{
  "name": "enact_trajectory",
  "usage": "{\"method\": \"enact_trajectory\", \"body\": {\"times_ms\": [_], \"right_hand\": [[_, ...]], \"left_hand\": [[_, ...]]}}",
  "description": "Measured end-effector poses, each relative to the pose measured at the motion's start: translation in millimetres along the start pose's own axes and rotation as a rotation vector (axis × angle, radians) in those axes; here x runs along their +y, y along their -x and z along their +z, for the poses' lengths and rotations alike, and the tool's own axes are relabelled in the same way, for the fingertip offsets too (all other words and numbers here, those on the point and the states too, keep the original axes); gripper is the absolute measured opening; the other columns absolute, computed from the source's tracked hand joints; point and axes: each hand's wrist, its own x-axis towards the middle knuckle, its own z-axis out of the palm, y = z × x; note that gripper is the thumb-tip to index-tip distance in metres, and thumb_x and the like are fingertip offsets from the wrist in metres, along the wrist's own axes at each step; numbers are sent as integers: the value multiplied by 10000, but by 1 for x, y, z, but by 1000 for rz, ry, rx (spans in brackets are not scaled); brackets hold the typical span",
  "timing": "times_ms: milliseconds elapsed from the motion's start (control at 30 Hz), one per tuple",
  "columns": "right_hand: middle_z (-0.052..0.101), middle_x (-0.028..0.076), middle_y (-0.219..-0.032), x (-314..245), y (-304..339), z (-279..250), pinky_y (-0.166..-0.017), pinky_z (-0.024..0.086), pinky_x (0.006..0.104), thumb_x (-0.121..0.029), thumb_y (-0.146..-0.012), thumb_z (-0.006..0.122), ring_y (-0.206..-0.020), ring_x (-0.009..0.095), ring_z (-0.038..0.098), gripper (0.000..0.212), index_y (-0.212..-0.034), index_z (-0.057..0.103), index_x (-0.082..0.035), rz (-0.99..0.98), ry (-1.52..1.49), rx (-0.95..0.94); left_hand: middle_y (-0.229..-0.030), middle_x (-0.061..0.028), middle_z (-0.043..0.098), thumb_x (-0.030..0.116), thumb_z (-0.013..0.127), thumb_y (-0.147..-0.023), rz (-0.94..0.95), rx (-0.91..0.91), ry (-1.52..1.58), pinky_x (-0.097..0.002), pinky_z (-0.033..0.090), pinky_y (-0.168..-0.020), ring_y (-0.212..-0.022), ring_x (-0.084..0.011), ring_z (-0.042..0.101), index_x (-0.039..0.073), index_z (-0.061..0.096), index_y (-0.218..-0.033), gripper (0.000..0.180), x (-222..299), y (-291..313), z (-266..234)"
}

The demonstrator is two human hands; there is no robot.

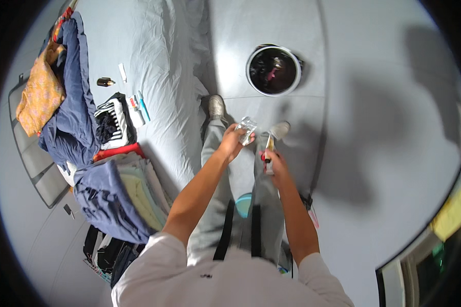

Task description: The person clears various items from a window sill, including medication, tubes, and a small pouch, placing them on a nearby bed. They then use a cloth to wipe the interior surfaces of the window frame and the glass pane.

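My left hand [232, 141] is closed around a clear, shiny piece of plastic packaging [247, 129] that looks crumpled or hollow. My right hand [275, 162] grips a slim, small object with pale, gold and dark parts [269, 148]; its exact kind is not clear. Something small and red shows by the fingers of that hand. Both hands are in front of my legs, a short way apart. Beyond them on the floor stands a round bin [250, 77] with a pale rim and a dark lining, some pinkish scraps inside.
To the left is a bed with a pale sheet [159, 92]. On it lie a blue quilted garment [77, 102], an orange patterned cloth [42, 88], folded towels [123, 189], striped clothing [119, 123], a small dark bottle [105, 82] and a blue toothbrush [144, 106]. A teal round thing [244, 204] shows between my legs.
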Motion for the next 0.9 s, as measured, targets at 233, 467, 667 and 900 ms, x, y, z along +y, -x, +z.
{"method": "enact_trajectory", "body": {"times_ms": [233, 467, 667, 900], "right_hand": [[652, 29, -952, 65, -250, 1, -717, 428, 271, -337, -798, 760, -813, 121, 561, 465, -1123, 655, -21, 13, 417, 42], [599, 51, -977, 80, -443, -5, -654, 492, 357, -245, -843, 715, -785, 177, 574, 473, -1239, 532, -63, -3, -65, 256], [576, 75, -1025, 77, -478, 7, -784, 539, 403, -188, -897, 656, -882, 212, 572, 367, -1221, 513, -94, -100, -334, 180], [432, 136, -1329, 51, -404, 27, -947, 514, 535, -188, -915, 637, -1160, 351, 498, 425, -1296, 475, -92, 6, -349, 380]], "left_hand": [[-1031, -170, 638, -39, 530, -907, 23, 267, -68, -392, 580, -683, -849, -286, 676, -17, 484, -1187, 285, -3, -188, -165], [-975, -128, 651, 41, 614, -899, 39, 269, -675, -314, 531, -611, -741, -200, 645, -3, 517, -1235, 353, 6, -328, -218], [-1109, -100, 630, 100, 627, -930, 47, 266, -338, -306, 519, -796, -923, -188, 625, 36, 492, -1261, 364, -13, -372, -227], [-1143, -85, 632, 250, 568, -942, 7, 383, -278, -309, 479, -802, -1044, -214, 608, 54, 480, -1329, 443, -30, -369, -199]]}}
